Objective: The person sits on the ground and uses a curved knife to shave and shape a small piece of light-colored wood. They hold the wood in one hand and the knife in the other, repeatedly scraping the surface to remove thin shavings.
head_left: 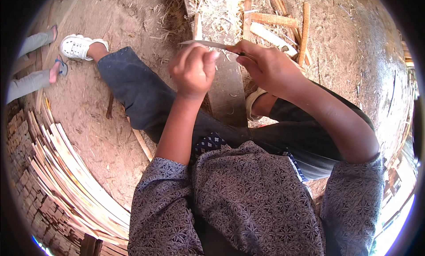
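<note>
My right hand (270,67) is closed around the handle of a knife (208,44). The blade points left and crosses just above the knuckles of my left hand (192,72). That hand is a closed fist with the thumb up; a narrow wooden strip (198,28) runs away from it, beyond the blade. The fist hides the strip's near end. Both hands are over a long wooden plank (226,94) between my legs, with pale shavings (219,17) scattered on its far part.
Several cut wood pieces (274,19) lie at the far right of the plank. Long pale strips (75,172) and stacked small wood pieces (22,158) are at the left. Another person's sandalled foot (62,67) is at the far left. Shavings litter the dirt floor (128,21).
</note>
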Demonstrator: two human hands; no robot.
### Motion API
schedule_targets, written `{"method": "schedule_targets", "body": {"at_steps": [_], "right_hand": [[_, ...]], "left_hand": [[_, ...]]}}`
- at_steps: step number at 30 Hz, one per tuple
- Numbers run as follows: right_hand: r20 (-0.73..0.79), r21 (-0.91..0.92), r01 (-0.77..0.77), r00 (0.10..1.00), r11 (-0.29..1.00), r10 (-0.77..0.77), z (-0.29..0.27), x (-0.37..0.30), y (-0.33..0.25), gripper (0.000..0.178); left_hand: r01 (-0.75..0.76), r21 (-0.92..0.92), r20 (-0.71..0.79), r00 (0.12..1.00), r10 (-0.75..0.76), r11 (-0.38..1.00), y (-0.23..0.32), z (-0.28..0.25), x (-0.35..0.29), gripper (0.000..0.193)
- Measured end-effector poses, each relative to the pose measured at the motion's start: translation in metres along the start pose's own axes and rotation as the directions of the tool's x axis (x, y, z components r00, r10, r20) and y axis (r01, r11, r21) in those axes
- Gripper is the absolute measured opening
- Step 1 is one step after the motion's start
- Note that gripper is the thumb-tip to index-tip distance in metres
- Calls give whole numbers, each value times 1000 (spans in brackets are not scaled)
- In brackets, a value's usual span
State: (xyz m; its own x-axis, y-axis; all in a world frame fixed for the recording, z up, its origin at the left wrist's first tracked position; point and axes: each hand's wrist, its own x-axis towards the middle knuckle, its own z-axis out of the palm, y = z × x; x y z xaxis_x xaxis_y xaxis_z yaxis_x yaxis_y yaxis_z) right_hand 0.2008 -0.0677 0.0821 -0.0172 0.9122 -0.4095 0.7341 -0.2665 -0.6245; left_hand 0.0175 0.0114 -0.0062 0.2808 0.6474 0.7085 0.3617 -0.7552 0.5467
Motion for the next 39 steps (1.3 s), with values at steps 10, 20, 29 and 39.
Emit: {"method": "schedule_targets", "body": {"at_steps": [10, 20, 29, 39], "right_hand": [[-124, 52, 86, 989, 995, -79, 8, 6, -5, 29], [278, 475, -370, 924, 798, 263, -6, 1, -23, 37], [-189, 252, 267, 956, 930, -223, 3, -9, -44, 27], [-127, 152, 196, 976, 969, -177, 3, 24, -9, 23]], "left_hand": [[232, -399, -39, 962, -269, 887, 2, -10, -10, 25], [140, -100, 0, 990, -141, 985, 5, -46, -10, 24], [160, -193, -122, 975, -186, 968, -6, -41, -3, 21], [37, -92, -109, 993, -47, 995, 2, -44, 1, 25]]}}
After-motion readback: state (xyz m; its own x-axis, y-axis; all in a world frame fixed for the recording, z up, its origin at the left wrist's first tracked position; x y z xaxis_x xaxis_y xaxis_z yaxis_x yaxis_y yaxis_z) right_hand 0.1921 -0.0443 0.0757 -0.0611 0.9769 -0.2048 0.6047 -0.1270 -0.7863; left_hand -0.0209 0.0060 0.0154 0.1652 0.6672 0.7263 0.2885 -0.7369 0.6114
